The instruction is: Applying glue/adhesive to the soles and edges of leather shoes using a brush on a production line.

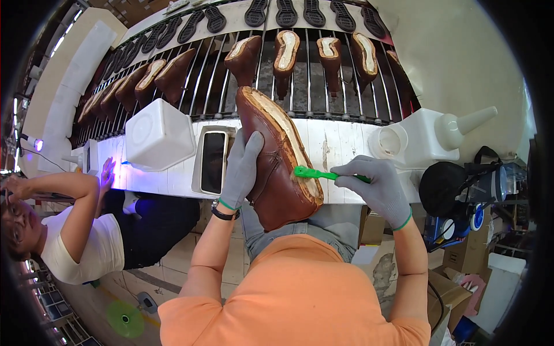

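Note:
My left hand (pixel 241 168), in a grey glove, grips the side of a brown leather shoe upper (pixel 271 173) held sole-side up over the white bench edge. Its pale bottom (pixel 288 135) faces up. My right hand (pixel 381 187), also gloved, holds a green-handled brush (pixel 314 172) whose tip touches the pale bottom near the shoe's near end.
A rod conveyor (pixel 300 86) behind the bench carries several more brown uppers and black soles (pixel 287 11). A white square container (pixel 158 135), a phone-like device in a tray (pixel 212 161) and white glue pots (pixel 427 135) sit on the bench. Another person (pixel 75 230) is at the left.

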### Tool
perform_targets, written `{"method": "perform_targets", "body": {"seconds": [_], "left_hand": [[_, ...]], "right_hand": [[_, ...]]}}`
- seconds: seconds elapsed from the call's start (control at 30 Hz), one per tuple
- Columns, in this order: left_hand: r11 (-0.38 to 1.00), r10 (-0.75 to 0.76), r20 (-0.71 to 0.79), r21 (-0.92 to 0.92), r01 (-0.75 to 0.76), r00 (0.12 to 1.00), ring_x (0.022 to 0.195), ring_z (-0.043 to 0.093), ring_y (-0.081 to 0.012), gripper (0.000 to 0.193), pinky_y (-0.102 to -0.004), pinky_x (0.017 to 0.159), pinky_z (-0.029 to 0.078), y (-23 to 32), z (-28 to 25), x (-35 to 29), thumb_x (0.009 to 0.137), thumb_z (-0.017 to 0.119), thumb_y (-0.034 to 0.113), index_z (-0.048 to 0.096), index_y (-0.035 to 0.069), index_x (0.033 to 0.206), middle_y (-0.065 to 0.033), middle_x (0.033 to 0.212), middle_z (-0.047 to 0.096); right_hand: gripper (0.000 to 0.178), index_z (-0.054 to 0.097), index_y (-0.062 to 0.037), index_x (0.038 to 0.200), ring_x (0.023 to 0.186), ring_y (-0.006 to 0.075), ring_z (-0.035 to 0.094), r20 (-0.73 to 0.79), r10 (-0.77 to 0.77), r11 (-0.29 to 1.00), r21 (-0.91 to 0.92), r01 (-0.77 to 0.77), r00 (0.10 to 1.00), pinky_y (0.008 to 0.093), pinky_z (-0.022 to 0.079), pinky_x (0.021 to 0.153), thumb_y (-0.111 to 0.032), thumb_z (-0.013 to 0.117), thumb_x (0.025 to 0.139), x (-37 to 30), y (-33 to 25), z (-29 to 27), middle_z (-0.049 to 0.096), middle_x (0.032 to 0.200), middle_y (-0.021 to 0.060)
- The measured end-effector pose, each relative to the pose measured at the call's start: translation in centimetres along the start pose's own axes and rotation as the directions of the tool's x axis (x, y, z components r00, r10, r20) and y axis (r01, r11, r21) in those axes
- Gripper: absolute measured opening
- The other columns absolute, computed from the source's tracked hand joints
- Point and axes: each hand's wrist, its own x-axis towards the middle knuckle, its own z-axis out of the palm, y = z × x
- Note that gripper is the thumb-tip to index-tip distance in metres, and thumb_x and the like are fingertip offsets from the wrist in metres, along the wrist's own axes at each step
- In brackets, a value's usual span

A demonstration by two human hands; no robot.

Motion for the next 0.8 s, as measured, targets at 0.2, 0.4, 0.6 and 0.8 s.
{"method": "perform_targets", "body": {"seconds": [0.2, 0.4, 0.6, 0.8], "left_hand": [[1.0, 0.004, 0.059, 0.011, -0.005, 0.998, 0.106, 0.058, -0.0172, 0.05, -0.0318, 0.094, 0.045, 0.2, 0.8, -0.8, 0.101, 0.051, 0.039, 0.051, -0.002, 0.13, -0.0127, 0.117, 0.062], [0.967, -0.128, 0.187, -0.195, 0.164, 0.974, 0.11, 0.056, -0.0145, 0.05, -0.0295, 0.098, 0.043, -0.4, 1.8, -0.6, 0.102, 0.05, 0.039, 0.051, -0.002, 0.13, -0.0098, 0.12, 0.06], [0.887, 0.276, -0.287, -0.292, -0.358, 0.918, 0.114, 0.052, -0.0195, 0.076, -0.0338, 0.102, 0.04, -4.3, 3.6, -0.5, 0.094, 0.06, 0.055, 0.04, -0.003, 0.139, -0.0099, 0.126, 0.054], [0.975, 0.181, -0.121, -0.108, -0.194, 0.976, 0.128, 0.047, -0.0301, 0.073, -0.0469, 0.111, 0.034, -10.8, 1.6, -2.5, 0.092, 0.068, 0.038, 0.035, 0.004, 0.147, -0.0139, 0.143, 0.047]], "right_hand": [[0.019, 0.076, -0.0028, 0.101, 0.069, 0.0109, 0.057, -0.063, -0.027, 0.999, 0.028, 0.028, 0.998, 0.0272, 0.044, 0.065, -0.009, 0.074, 0.083, 1.1, 1.2, 0.6, 0.067, 0.077, 0.0066], [0.019, 0.075, -0.0022, 0.104, 0.063, 0.0062, 0.049, -0.309, -0.137, 0.99, -0.015, 0.139, 0.941, 0.0233, 0.038, 0.058, -0.009, 0.072, 0.086, 3.6, 3.6, 0.7, 0.066, 0.076, 0.0008], [0.018, 0.073, 0.0022, 0.104, 0.059, 0.0017, 0.044, -0.602, 0.163, 0.921, 0.376, 0.098, 0.782, 0.0202, 0.034, 0.051, -0.008, 0.069, 0.089, 3.4, 7.0, -1.5, 0.059, 0.073, -0.0043], [0.023, 0.072, 0.0009, 0.108, 0.058, 0.0, 0.043, -0.553, 0.4, 0.843, 0.534, -0.057, 0.731, 0.0181, 0.032, 0.049, -0.015, 0.063, 0.094, 1.5, 10.4, 1.9, 0.068, 0.081, 0.0001]]}}
